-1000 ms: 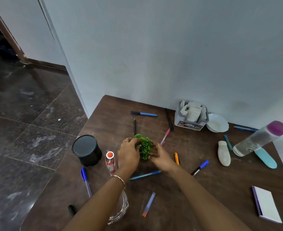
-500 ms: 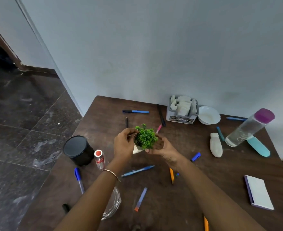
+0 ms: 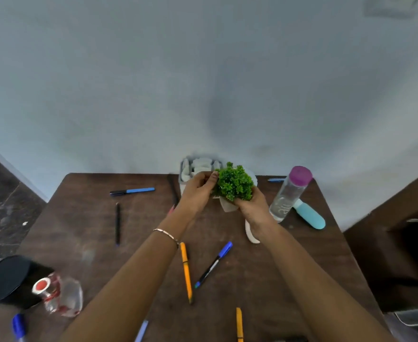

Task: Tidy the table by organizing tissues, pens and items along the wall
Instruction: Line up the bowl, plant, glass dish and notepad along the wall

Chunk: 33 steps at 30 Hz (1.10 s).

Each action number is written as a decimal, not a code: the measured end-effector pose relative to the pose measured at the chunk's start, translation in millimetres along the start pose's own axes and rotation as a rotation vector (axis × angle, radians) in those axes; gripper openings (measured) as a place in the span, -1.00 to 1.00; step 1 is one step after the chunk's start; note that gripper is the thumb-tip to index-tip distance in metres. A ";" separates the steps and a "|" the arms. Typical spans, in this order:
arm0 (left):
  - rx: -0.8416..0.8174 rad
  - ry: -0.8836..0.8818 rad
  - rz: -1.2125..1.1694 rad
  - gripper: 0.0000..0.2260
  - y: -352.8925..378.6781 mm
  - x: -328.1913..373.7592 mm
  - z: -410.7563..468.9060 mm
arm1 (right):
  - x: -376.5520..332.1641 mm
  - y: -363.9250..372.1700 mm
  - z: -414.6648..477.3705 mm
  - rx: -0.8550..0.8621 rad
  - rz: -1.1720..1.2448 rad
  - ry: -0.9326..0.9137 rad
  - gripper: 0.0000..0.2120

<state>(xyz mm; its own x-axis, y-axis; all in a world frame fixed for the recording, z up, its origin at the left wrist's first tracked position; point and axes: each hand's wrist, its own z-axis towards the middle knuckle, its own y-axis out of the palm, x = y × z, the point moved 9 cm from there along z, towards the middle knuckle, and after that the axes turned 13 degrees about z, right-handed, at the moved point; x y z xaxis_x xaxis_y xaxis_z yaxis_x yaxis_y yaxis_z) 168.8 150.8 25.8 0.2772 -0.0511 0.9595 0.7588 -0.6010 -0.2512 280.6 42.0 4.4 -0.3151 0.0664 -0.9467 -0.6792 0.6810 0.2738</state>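
Small green artificial plant in a white pot (image 3: pixel 233 187) is held above the far edge of the dark brown wooden table (image 3: pixel 84 218), close to the pale wall (image 3: pixel 203 82), between both hands. In the head view the right hand (image 3: pixel 253 206) wraps around the pot from below and from the right, its fingers closed on the white pot while the foliage spills over them. The left hand (image 3: pixel 198 190) meets the plant from the left, fingertips pinched together at the edge of the leaves. Just behind the left hand, against the wall, stands a grey rectangular holder (image 3: pixel 187 169) with white folded tissues (image 3: pixel 201 162) packed upright in it; the plant hides its right part. To the right of the plant a clear plastic bottle with a purple cap (image 3: pixel 290 192) leans, and a light blue oblong case (image 3: pixel 310 215) lies touching its base. Pens are scattered on the table: a blue-and-black pen (image 3: pixel 132 191) at the far left, a thin black pen (image 3: pixel 117 223) nearer, an orange pen (image 3: pixel 186 271) and a blue-capped pen (image 3: pixel 214 264) between the forearms. At the near left a black cylindrical container (image 3: pixel 4 280) stands beside a small clear bottle with a red top (image 3: pixel 55 293); what either of them holds cannot be told.
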 end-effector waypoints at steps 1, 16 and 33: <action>-0.046 -0.029 0.060 -0.78 12.9 5.9 8.5 | -7.4 -10.3 10.5 0.019 -0.024 -0.013 -0.59; -0.097 -0.146 0.506 -0.62 59.4 0.7 112.8 | 7.4 -48.2 126.3 0.113 -0.443 -0.009 -0.49; -0.092 -0.022 0.635 -0.64 65.1 -0.9 116.3 | 19.4 -53.1 122.2 0.152 -0.649 -0.029 -0.47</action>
<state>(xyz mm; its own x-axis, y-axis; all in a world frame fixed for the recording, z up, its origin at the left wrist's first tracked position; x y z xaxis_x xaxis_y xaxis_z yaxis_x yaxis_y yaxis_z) 286.5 204.4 -6.3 0.6686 -0.4040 0.6243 0.3895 -0.5249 -0.7568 391.6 96.2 -49.2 0.1454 -0.3732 -0.9163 -0.6230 0.6849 -0.3778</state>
